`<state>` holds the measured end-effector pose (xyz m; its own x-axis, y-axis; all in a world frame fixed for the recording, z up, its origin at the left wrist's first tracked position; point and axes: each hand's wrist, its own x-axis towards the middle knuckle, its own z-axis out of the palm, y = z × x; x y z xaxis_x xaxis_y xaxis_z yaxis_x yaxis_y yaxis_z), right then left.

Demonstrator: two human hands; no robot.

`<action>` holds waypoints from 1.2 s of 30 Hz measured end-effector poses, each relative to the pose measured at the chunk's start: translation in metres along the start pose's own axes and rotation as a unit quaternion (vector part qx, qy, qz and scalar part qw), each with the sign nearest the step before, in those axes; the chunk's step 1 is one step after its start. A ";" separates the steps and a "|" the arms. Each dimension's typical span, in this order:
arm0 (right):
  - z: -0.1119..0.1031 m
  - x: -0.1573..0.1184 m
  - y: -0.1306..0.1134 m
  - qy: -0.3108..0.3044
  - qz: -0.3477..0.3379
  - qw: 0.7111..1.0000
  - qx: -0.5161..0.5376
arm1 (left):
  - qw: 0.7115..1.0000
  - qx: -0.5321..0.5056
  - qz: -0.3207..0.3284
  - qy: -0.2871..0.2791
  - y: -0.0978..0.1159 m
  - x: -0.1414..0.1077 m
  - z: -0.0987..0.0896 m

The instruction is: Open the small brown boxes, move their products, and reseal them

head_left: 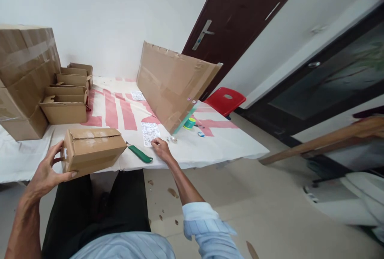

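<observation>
Brown oblong cardboard box (95,151): my left hand (48,172) grips it, presumably steadying; right hand (162,150) at white printed paper (148,132), pinch unclear.

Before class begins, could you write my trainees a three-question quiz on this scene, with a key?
1. Multiple choice: Which hand holds the closed, oblong, brown cardboard box? A) left; B) right; C) neither.
2. True or false: The long green utility knife lies on the white cloth with pinkish-red bands, between the box and the right hand.
3. Fill in: The right hand is at a white, rectangular, printed ____.

Key: 1. A, the left hand. 2. True. 3. Sheet.
</observation>
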<state>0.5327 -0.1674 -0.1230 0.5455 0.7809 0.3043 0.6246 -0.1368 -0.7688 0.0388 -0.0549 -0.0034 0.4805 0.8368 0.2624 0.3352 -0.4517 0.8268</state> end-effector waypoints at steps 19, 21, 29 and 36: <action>0.013 0.008 0.020 -0.025 0.025 0.989 -0.142 | 1.000 0.009 0.017 0.001 -0.003 0.000 0.004; 0.013 0.007 0.018 -0.024 0.026 0.988 -0.152 | 1.000 0.011 0.018 0.003 -0.002 -0.001 0.004; 0.013 0.000 0.013 -0.024 0.012 0.982 -0.186 | 1.000 0.013 0.014 -0.001 0.006 -0.002 0.004; 0.012 -0.004 0.008 -0.043 -0.009 0.978 -0.204 | 1.000 0.000 0.003 -0.002 0.002 -0.003 0.002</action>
<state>0.5286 -0.1639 -0.1372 0.4944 0.8312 0.2542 0.8141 -0.3403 -0.4707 0.0402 -0.0587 -0.0038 0.4856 0.8331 0.2648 0.3326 -0.4563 0.8253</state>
